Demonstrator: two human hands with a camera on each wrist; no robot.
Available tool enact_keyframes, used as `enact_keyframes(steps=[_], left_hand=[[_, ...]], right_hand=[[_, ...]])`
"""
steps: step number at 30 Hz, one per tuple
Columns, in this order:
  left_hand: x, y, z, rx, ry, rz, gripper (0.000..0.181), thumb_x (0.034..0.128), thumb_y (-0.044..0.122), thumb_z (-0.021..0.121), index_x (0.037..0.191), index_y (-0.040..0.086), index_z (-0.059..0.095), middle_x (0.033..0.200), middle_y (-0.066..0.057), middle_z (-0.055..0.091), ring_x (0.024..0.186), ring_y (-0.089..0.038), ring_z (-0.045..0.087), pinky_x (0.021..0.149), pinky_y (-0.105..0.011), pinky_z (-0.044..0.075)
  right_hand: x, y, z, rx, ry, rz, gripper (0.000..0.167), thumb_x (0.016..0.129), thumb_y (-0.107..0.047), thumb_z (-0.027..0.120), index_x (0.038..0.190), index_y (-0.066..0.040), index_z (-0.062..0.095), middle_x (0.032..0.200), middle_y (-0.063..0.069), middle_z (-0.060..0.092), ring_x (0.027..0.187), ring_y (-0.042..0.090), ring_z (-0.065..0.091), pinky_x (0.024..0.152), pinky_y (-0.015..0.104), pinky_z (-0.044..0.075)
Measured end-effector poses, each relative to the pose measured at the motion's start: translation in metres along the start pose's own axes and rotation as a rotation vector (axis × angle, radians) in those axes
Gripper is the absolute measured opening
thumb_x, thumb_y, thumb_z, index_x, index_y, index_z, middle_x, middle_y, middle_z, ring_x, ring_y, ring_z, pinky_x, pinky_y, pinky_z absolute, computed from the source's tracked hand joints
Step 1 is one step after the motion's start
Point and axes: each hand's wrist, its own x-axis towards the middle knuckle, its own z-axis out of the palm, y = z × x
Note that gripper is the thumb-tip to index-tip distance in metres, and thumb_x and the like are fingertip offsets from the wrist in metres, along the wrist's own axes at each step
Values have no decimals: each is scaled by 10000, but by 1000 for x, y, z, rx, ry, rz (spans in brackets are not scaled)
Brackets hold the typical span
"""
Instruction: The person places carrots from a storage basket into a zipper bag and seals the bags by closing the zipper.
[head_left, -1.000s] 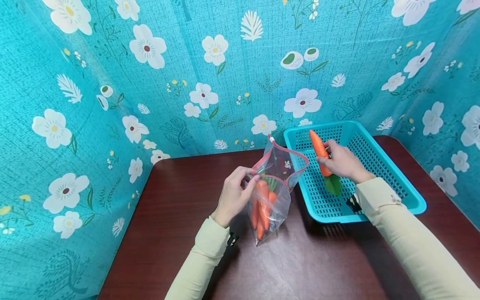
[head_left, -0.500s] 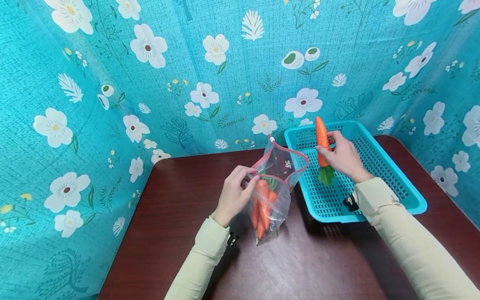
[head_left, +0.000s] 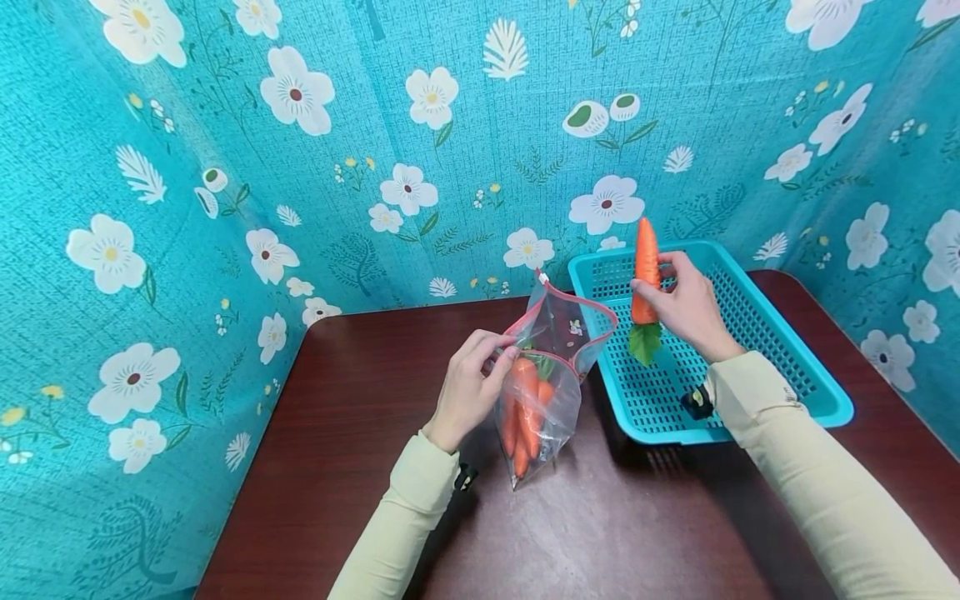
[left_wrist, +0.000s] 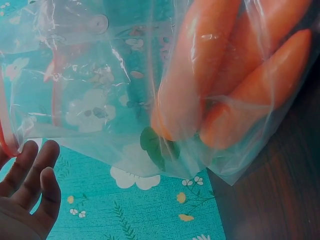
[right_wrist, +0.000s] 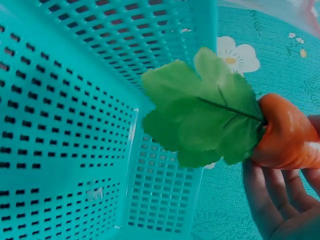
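My left hand (head_left: 467, 390) pinches the red-edged rim of a clear zip bag (head_left: 561, 417) that stands with its mouth open. Inside the bag are several carrots (head_left: 527, 400), seen large through the plastic in the left wrist view, with a green leaf (left_wrist: 159, 149) by their thick ends. In my right hand (head_left: 692, 307) is another carrot (head_left: 646, 258), gripped near its leafy end and held upright, tip up, above the turquoise basket (head_left: 780, 350). Its green leaves (right_wrist: 215, 112) hang down in the head view and fill the middle of the right wrist view.
The basket, with perforated walls, stands at the right of the dark wooden table (head_left: 360, 417), just right of the bag. A turquoise flowered cloth (head_left: 450, 150) hangs behind the table and along its sides.
The right hand has lifted the carrot higher out of the basket, and the carrot has turned from leaning to nearly upright. The left hand and the bag have stayed in place.
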Motion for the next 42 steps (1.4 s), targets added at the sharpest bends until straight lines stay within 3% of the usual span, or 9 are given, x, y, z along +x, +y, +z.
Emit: enact_keyframes(steps=[11, 21, 30, 42], left_hand=[[2, 1, -1, 9, -1, 3, 215, 964, 217, 592, 1087, 77, 699, 965, -19, 619, 755, -85, 535, 649, -203, 484], [2, 0, -1, 2, 7, 14, 222, 950, 205, 616, 1089, 55, 703, 970, -30, 622, 758, -94, 562, 653, -203, 499], [1, 2, -2, 3, -9, -10, 231, 941, 199, 630, 1108, 52, 697, 983, -32, 618, 762, -99, 554, 657, -204, 503], [1, 2, -1, 8, 20, 16, 224, 952, 198, 612, 1085, 44, 705, 969, -28, 626, 744, -93, 566, 629, -247, 509]], right_hand=[[0, -15, -4, 88, 117, 51, 636, 912, -493, 577, 1357, -72, 403, 1177, 113, 520, 835, 174, 501, 570, 179, 456], [3, -24, -9, 256, 224, 104, 547, 913, -419, 611, 1314, -101, 416, 1028, -131, 478, 791, 50, 520, 615, 131, 466], [6, -37, -13, 475, 302, 64, 290, 916, -244, 640, 1148, -213, 468, 962, -86, 534, 780, 41, 564, 673, 124, 497], [5, -58, -15, 648, 357, -13, 287, 901, -180, 670, 1137, -159, 508, 985, -43, 608, 857, 82, 616, 698, 135, 520]])
